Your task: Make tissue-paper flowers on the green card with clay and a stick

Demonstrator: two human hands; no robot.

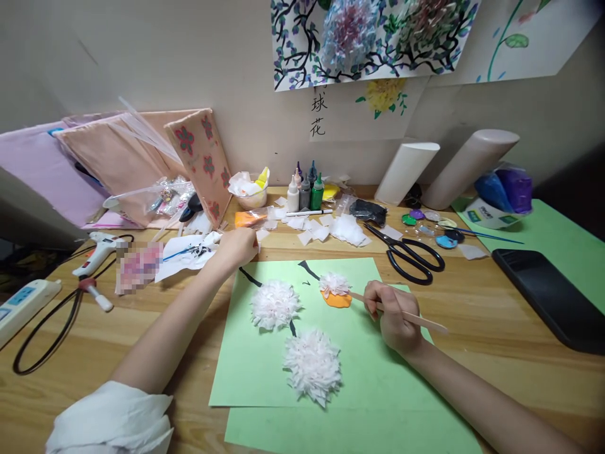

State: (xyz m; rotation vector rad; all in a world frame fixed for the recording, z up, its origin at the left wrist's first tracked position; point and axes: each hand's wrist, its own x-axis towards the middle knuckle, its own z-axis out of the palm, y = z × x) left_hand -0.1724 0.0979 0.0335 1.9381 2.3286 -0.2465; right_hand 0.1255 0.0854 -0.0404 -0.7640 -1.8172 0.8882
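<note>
Green paper [255, 378] lies on the wooden table, bearing two full white paper flowers [312, 366] and black stem marks. A smaller white tuft [333, 282] covers the upper part of an orange clay patch [336, 300]. My right hand [394, 315] is closed round a flat wooden stick [425, 323], whose far tip touches the patch's right edge. Beyond the paper's upper left edge, my left hand [240, 247] is closed beside an orange clay packet [250, 218]; its fingertips are hidden, so what they hold cannot be made out.
Black scissors [411, 260], loose white squares [347, 230] and paint bottles [305, 194] lie or stand behind the paper. A black phone [548, 296] is at the right. A glue gun [101, 252] and power strip [26, 309] are at the left.
</note>
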